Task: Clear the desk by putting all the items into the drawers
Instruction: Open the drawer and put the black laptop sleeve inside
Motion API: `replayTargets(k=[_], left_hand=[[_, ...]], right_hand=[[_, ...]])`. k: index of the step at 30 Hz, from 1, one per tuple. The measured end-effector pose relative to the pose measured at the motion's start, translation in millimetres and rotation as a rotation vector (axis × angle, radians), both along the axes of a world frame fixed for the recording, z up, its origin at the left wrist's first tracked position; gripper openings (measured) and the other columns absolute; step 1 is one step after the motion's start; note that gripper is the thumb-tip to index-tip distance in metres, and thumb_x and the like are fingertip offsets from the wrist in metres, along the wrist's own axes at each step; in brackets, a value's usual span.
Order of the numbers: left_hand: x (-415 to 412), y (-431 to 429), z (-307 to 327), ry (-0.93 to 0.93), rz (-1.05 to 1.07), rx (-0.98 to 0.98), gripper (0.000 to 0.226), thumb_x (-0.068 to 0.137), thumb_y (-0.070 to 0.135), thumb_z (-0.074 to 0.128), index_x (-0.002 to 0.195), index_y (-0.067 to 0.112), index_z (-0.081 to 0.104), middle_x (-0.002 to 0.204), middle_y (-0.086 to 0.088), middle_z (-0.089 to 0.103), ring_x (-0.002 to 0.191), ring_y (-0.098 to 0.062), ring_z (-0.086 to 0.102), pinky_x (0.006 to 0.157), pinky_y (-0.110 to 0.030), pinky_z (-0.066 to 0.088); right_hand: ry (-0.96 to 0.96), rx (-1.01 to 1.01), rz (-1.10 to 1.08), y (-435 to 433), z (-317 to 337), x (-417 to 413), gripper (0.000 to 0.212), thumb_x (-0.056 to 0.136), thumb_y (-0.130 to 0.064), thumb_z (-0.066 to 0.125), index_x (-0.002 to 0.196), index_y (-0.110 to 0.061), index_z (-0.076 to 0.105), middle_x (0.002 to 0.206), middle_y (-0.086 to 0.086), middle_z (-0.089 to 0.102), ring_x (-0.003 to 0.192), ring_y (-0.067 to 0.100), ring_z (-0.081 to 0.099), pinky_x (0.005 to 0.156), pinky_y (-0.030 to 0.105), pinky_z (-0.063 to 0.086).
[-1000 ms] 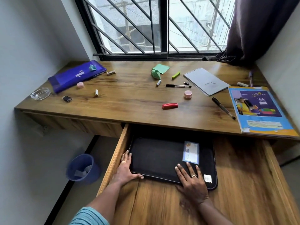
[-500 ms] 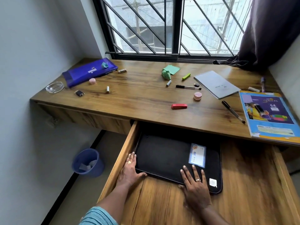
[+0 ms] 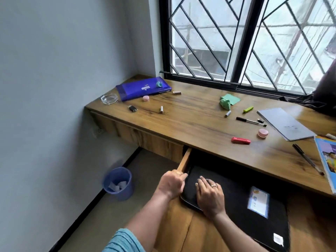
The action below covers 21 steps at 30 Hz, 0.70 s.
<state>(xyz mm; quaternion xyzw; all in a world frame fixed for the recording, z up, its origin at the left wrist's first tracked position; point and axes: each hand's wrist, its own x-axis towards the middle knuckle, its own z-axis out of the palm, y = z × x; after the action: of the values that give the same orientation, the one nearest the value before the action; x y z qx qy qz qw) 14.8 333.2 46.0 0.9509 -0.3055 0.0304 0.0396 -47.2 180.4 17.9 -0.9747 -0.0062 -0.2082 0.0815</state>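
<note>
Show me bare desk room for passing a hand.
Bare wooden desktop lies between the small white tube and the crumpled green paper, running forward to the front edge. Crowded: right side, around black pen, pink round jar, grey notebook.

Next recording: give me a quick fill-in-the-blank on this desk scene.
1. The right hand rests flat on the ____ case in the drawer.
2. That drawer is ____.
3. The blue bin stands on the ____.
Missing words: black; open; floor.

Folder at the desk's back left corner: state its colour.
The folder is deep blue, leaning to purple; the head view, the only one, shows it clearly.
</note>
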Motion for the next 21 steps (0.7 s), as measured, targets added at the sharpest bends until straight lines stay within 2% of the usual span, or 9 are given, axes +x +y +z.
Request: replayTargets(k=[3,7,9,11,13,16,19,21], left_hand=[[29.6,44.5,25.4,-0.135,0.019,-0.060,0.030,0.051,0.026,0.080,0.082,0.025,0.076,0.071,0.009,0.072,0.062,-0.008,0.068,0.054,-0.017,0.054],[63.2,131.6,42.5,-0.137,0.142,-0.078,0.030,0.060,0.023,0.078,0.090,0.023,0.077,0.081,0.006,0.075,0.071,-0.009,0.070,0.060,-0.021,0.057],[81.9,180.2,48.9,-0.088,0.226,-0.079,0.031,0.077,0.023,0.064,0.107,0.022,0.073,0.100,0.002,0.074,0.089,-0.014,0.069,0.075,-0.027,0.056],[105.8,223.3,54.7,-0.030,0.284,-0.075,0.037,0.091,0.023,0.046,0.125,0.021,0.061,0.123,0.000,0.064,0.112,-0.018,0.060,0.093,-0.031,0.047],[125.9,256.4,62.3,-0.037,0.338,-0.099,0.039,0.094,0.023,0.040,0.130,0.022,0.055,0.130,0.001,0.058,0.119,-0.018,0.054,0.097,-0.031,0.043],[149.1,295.8,74.7,-0.045,0.404,-0.137,0.039,0.093,0.020,0.041,0.130,0.021,0.056,0.130,0.001,0.058,0.120,-0.018,0.053,0.097,-0.032,0.042],[175.4,317.8,82.7,-0.043,0.444,-0.170,0.038,0.093,0.020,0.044,0.128,0.020,0.057,0.127,0.001,0.059,0.118,-0.018,0.054,0.096,-0.031,0.043],[196.1,322.1,89.7,-0.028,0.458,-0.193,0.037,0.092,0.021,0.046,0.127,0.019,0.058,0.126,0.001,0.059,0.117,-0.018,0.055,0.096,-0.031,0.044]], right_hand=[[-0.051,0.024,0.022,48.4,25.0,39.2,0.034,0.084,-0.026,0.043,0.080,-0.012,0.073,0.080,0.004,0.075,0.067,0.024,0.071,0.057,0.034,0.056],[-0.044,0.062,-0.024,131.8,47.6,89.8,0.022,0.079,-0.024,0.052,0.078,-0.013,0.071,0.067,0.001,0.072,0.056,0.024,0.068,0.048,0.031,0.053],[-0.004,0.072,-0.031,181.1,59.6,114.8,0.012,0.073,-0.022,0.061,0.078,-0.015,0.069,0.062,0.001,0.071,0.052,0.024,0.067,0.045,0.030,0.051],[0.048,0.105,-0.028,229.5,73.1,137.4,0.006,0.071,-0.020,0.067,0.076,-0.016,0.067,0.058,0.001,0.069,0.050,0.023,0.067,0.043,0.028,0.050],[0.075,0.150,-0.046,267.6,85.1,154.7,0.006,0.071,-0.018,0.071,0.075,-0.017,0.066,0.056,0.002,0.068,0.050,0.023,0.067,0.043,0.029,0.050],[0.123,0.199,-0.039,310.7,98.5,176.5,0.007,0.080,-0.020,0.061,0.074,-0.015,0.063,0.063,0.004,0.070,0.059,0.026,0.068,0.047,0.030,0.049],[0.102,0.214,-0.013,329.1,107.5,199.1,0.019,0.090,-0.023,0.045,0.085,-0.015,0.062,0.081,0.005,0.073,0.077,0.027,0.069,0.059,0.030,0.047],[0.074,0.216,-0.030,330.7,112.7,218.0,0.022,0.093,-0.025,0.042,0.093,-0.015,0.062,0.088,0.004,0.072,0.084,0.025,0.068,0.062,0.027,0.043]])
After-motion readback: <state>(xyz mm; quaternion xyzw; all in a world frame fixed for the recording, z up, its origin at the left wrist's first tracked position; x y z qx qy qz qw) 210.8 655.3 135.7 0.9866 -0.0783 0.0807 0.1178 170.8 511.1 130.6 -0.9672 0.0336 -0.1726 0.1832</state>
